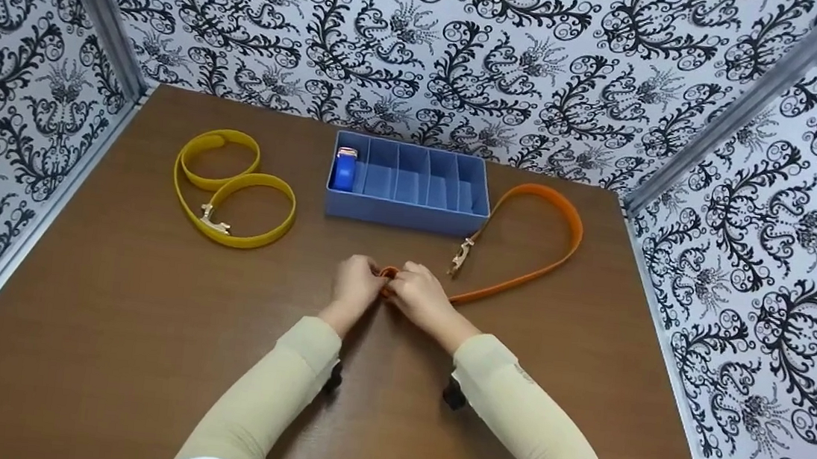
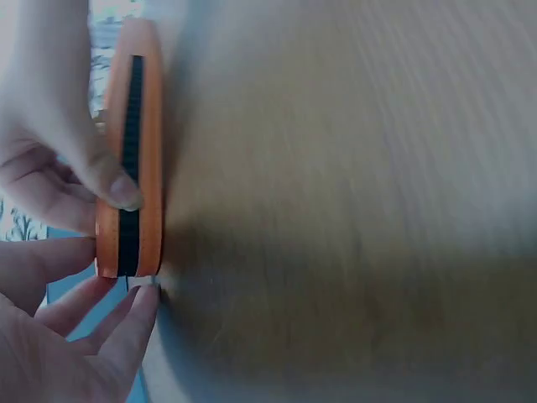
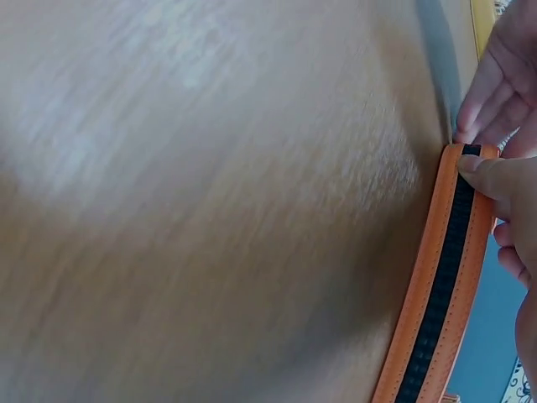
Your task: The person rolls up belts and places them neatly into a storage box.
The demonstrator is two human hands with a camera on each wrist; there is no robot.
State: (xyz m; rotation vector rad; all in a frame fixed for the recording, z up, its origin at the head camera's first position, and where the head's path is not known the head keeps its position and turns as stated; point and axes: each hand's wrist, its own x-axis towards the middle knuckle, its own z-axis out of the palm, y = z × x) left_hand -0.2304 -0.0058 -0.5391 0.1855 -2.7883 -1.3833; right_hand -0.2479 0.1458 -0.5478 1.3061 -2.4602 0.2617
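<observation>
Both hands are at one end of an orange belt, which has a black ribbed strip along its inner face. My right hand pinches the belt, its thumb pressing on the black strip. On the other side my left hand holds the bent end, its fingertips at the fold in the left wrist view. A small orange loop shows between the hands in the head view. From there the belt sweeps right in a wide curve, back to its gold-coloured metal clasp near the tray.
Behind the hands stands a blue divided tray, with a rolled blue belt in its leftmost compartment. A yellow belt with a metal clasp lies in loose loops at left. Patterned walls enclose the brown table.
</observation>
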